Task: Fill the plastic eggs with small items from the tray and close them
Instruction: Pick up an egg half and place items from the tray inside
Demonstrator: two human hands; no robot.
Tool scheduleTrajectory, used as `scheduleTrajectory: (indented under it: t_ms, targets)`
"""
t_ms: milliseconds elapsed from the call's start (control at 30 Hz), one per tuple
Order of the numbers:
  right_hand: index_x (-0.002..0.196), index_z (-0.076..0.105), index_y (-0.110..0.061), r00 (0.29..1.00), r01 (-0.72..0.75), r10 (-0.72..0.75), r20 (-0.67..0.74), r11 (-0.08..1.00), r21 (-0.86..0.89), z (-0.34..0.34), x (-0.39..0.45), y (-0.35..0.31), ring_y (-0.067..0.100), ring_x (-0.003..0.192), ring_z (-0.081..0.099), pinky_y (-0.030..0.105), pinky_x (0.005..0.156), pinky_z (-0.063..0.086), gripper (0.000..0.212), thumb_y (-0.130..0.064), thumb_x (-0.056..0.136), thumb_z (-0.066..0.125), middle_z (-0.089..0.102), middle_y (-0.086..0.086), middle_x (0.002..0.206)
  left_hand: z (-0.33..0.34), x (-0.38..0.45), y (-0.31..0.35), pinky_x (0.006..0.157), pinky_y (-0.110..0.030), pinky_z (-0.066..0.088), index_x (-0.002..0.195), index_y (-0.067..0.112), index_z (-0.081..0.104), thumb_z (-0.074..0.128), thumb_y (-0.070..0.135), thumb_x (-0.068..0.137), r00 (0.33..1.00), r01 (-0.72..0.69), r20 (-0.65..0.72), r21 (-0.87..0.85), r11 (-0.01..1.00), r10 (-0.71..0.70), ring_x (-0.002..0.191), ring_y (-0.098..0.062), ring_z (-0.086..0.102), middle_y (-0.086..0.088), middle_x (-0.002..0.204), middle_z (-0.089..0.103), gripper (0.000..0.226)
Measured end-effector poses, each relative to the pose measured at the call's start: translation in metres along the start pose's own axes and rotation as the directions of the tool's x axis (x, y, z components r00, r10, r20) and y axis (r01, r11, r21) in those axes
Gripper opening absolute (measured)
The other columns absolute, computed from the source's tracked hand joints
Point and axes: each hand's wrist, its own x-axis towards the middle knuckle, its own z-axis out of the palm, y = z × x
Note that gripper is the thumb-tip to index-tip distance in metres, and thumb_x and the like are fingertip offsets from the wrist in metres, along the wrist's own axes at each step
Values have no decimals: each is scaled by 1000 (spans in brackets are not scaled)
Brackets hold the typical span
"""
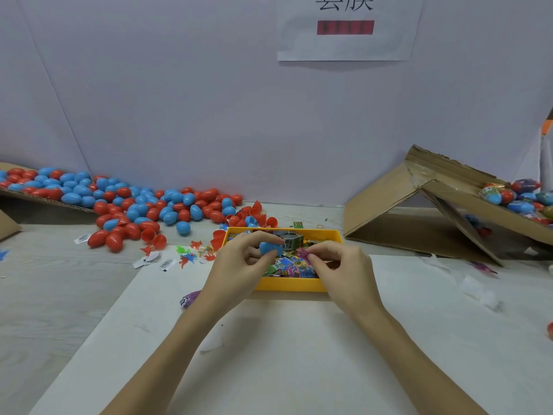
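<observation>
The left hand (239, 262) gripped a blue egg half (270, 248) over the yellow tray (288, 284); the right hand (341, 265) pinched a small pink packet (302, 253) beside it. Red and blue eggs (125, 202) lay heaped across the table (269, 354) behind.

Bare mat (269, 354) in front of tray (287, 284), easy reach. Egg pile (134, 202) crowds back-left; cardboard box (419, 217) blocks back-right.

Hands at the tray
The left hand (239, 259) grips a blue egg half (270, 248) over the yellow tray (287, 284); the right hand (341, 265) pinches a pink packet (303, 253) beside it.
</observation>
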Motion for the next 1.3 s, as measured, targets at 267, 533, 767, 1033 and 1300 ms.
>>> scheduleTrajectory:
  t_ms: [267, 533, 767, 1033, 1300]
  targets:
    - [98, 81, -23, 983, 179, -168, -73, 964, 196, 1, 0, -15, 13, 82, 67, 20, 70, 53, 12, -16, 90, 78, 72, -5, 94, 5, -2, 9, 65, -15, 54, 91, 22, 79, 54, 52, 95, 992, 123, -5, -235, 964, -128, 77, -12, 73, 10, 88, 76, 39]
    - [107, 80, -15, 982, 178, -189, 17, 949, 260, 0, -1, -15, 9, 98, 73, 29, 87, 60, 16, -9, 95, 71, 78, -7, 99, 4, -3, 13, 67, -15, 56, 91, 29, 81, 66, 51, 88, 986, 159, 99, -345, 925, -133, 85, -15, 76, 4, 93, 78, 27]
    - [109, 80, -17, 965, 244, -262, 28, 928, 281, -2, 0, -14, 14, 110, 70, 33, 93, 59, 22, -6, 96, 67, 76, -8, 108, 2, -3, 11, 80, -27, 61, 94, 34, 80, 79, 46, 79, 977, 194, 147, -300, 934, -156, 88, -17, 77, 6, 96, 78, 19]
    - [137, 61, -20, 989, -29, -57, 137, 833, 553, -2, 1, -23, 12, 111, 71, 21, 91, 57, 34, -25, 104, 54, 75, -4, 118, 1, -2, 8, 56, -15, 48, 88, 26, 79, 83, 33, 81, 1000, 16, -12, -164, 986, -18, 58, -12, 57, 7, 74, 70, 11]
    - [109, 75, -22, 988, -95, 58, 142, 957, 273, -1, -1, -15, 8, 88, 74, 27, 82, 62, 18, -21, 91, 77, 78, -5, 89, 6, -1, 5, 60, -15, 52, 88, 19, 77, 85, 25, 80, 999, -35, -28, -93, 995, 32, 66, -9, 67, 10, 82, 72, 13]
